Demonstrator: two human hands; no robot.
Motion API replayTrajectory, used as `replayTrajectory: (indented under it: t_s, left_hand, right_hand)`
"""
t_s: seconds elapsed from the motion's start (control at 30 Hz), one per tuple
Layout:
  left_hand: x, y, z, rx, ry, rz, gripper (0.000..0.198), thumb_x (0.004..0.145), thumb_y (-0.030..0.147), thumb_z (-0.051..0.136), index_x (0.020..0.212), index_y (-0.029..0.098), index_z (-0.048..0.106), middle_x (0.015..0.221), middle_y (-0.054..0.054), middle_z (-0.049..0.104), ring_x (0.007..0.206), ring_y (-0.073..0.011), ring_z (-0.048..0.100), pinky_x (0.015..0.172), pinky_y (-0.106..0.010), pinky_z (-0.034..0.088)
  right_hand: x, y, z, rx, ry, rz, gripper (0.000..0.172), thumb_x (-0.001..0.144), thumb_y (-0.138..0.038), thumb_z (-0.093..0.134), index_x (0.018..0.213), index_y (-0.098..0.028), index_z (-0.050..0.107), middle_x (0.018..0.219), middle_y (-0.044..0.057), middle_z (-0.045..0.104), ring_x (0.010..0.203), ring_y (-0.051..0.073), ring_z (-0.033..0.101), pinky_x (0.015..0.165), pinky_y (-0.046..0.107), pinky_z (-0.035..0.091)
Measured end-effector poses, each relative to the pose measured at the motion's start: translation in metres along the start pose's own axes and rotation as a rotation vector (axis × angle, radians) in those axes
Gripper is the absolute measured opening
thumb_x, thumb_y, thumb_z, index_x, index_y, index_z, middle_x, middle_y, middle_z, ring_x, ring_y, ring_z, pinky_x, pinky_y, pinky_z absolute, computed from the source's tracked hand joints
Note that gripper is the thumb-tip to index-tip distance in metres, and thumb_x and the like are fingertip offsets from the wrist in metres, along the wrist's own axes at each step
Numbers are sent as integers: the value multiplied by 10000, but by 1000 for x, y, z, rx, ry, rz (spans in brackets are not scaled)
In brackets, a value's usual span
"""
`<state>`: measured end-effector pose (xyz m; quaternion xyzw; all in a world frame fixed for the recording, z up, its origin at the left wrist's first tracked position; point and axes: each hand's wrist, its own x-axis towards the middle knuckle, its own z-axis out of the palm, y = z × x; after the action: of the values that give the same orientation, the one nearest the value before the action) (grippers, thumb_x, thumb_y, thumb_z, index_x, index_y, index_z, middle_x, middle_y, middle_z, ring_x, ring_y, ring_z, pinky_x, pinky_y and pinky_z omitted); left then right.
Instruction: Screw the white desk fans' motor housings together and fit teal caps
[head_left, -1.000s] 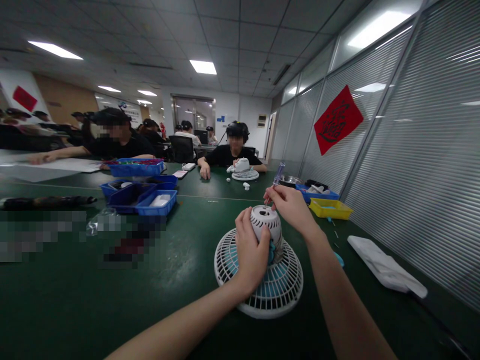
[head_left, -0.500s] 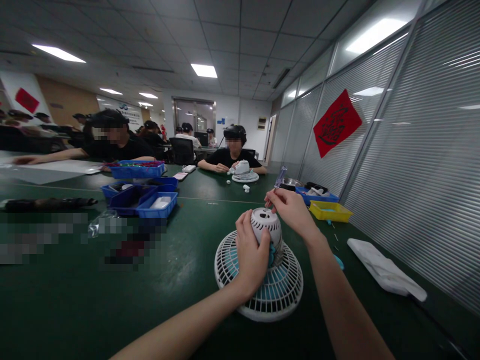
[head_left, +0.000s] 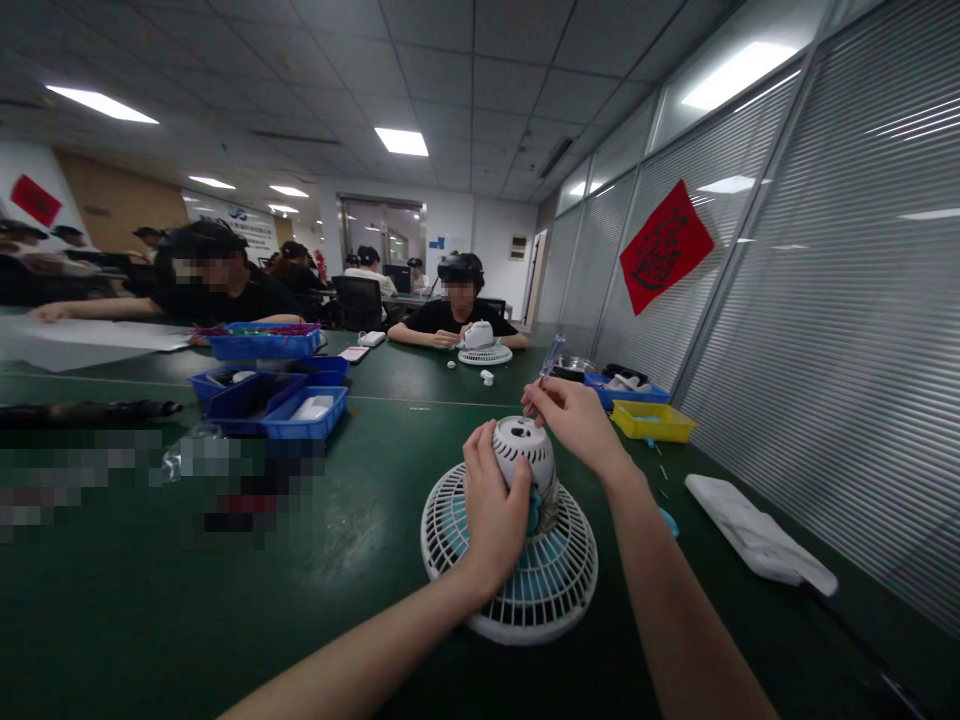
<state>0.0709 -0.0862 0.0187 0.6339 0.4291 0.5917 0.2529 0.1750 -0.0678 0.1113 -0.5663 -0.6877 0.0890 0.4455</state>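
Note:
A small white fan [head_left: 525, 600] lies grille-down on the green table, its light-blue blades showing through the ribs. Its rounded motor housing [head_left: 541, 452] points up, with dark openings in the top. My left hand [head_left: 491, 500] is wrapped round the housing's left side, thumb on the near face. In the fingers of my right hand [head_left: 566, 405] is a screwdriver [head_left: 553, 355] with a clear purplish handle. Its shaft slants down to the top of the housing; whether the tip sits in a hole or on a screw I cannot make out.
Blue bins [head_left: 304, 412] stand to the left. On the right are a yellow tray [head_left: 654, 421], a blue tray [head_left: 630, 388], loose small parts and a white flat piece [head_left: 757, 530]. Across the table a person [head_left: 459, 300] handles another fan [head_left: 480, 342]; another person [head_left: 217, 270] sits further left.
The whole view has shifted slightly, so things appear a little further left. The screwdriver has tipped slightly and its shaft now meets the housing top. My left hand keeps its hold.

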Motion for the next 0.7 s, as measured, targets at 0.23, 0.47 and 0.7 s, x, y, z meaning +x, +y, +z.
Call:
replayTrajectory:
  t_s: [0.23,0.47,0.7]
  left_hand:
    - [0,0,0,2,-5,-1,437,841,311,356,1246,148,350,1274,-119,358,1223,-218,343,1058,-419,268]
    - [1,1,0,7,-11,-6,443,834,310,356,1241,135,358,1265,-122,367,1221,-221,344,1061,-420,263]
    - [1,1,0,4,-6,-4,452,829,311,356,1236,114,361,1257,-132,370,1211,-224,344,1061,-426,260]
  right_hand:
    - [-2,0,-2,-15,-1,-11,252,846,-271,476,684,-144,622,654,33,649,538,115,584,578,239,448]
    - [-1,-1,-3,-17,-2,-29,257,840,-286,491,679,-152,640,646,25,643,539,117,579,542,227,435]
    - [-1,1,-1,46,17,-17,199,813,-276,527,682,-152,613,635,24,632,513,115,565,517,228,447]
